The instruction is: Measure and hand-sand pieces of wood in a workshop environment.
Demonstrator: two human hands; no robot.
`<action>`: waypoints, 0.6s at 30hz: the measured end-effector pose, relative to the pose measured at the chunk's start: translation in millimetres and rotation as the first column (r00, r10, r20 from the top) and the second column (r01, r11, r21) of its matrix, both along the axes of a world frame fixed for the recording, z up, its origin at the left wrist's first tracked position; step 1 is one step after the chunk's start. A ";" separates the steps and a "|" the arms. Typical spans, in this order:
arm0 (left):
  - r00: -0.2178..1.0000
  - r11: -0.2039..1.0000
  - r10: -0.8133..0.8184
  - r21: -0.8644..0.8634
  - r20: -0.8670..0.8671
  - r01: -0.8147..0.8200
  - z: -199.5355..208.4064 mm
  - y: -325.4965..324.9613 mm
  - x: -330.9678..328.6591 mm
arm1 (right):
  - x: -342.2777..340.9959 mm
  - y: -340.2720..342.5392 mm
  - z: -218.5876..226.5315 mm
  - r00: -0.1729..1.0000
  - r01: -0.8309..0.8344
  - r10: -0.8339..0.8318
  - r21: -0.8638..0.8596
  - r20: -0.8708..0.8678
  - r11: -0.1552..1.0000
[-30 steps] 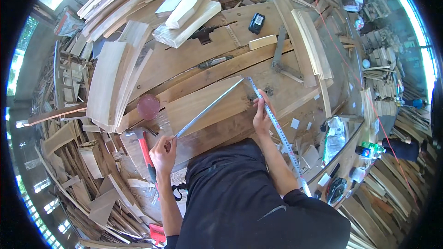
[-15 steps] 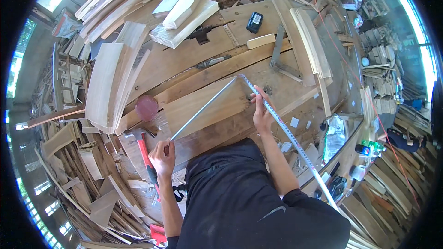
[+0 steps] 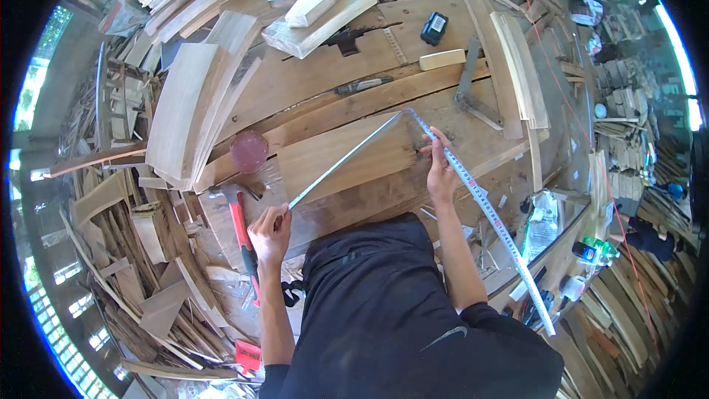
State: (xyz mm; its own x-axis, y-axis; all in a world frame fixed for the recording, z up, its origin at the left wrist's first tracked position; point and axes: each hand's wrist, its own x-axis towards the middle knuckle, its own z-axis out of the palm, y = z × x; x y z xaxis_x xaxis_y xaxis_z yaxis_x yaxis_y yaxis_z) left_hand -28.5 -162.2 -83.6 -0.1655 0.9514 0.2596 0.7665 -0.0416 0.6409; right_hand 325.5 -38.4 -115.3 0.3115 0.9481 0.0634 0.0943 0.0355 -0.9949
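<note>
A long white measuring tape blade (image 3: 487,207) runs between my hands, with a sharp bend above the board. My left hand (image 3: 270,235) is closed on its near left end. The fingers of my right hand (image 3: 441,177) pinch the blade just past the bend. From there the tape slants down to the right, its free end hanging beside my sleeve. Beneath the tape lies a flat wooden board (image 3: 340,170) on the workbench. A claw hammer (image 3: 240,229) with a red and black handle rests beside my left hand.
A reddish round disc (image 3: 249,152) lies left of the board. Beyond are a slim grey-handled tool (image 3: 363,86), a metal square (image 3: 468,77), a small wood block (image 3: 442,60) and a black device (image 3: 434,29). Thick timber pieces (image 3: 321,18) and stacked planks (image 3: 181,114) flank the bench.
The view has shifted, so bench things sit farther right. The tape's lower right end now shows loose by my sleeve, where before it ran on past it. Both hands keep their grip.
</note>
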 end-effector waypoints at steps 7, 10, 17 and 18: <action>0.957 0.983 0.126 -0.165 0.263 -0.084 10.0 0.7 7.1 | 4.6 -2.1 15.1 0.999 -0.032 0.030 0.056 0.044 0.998; 0.886 0.953 0.229 -0.278 0.404 -0.120 17.3 8.5 9.3 | 9.0 -6.2 33.5 0.998 -0.024 0.018 0.114 0.058 0.993; 0.896 0.955 0.268 -0.221 0.353 -0.199 20.4 53.0 -7.7 | 37.7 -19.0 53.8 0.963 -0.034 -0.015 0.178 0.268 0.983; 0.899 0.959 0.258 -0.205 0.354 -0.195 22.1 62.9 -6.7 | 43.6 -21.2 51.3 0.945 -0.049 -0.010 0.172 0.326 0.984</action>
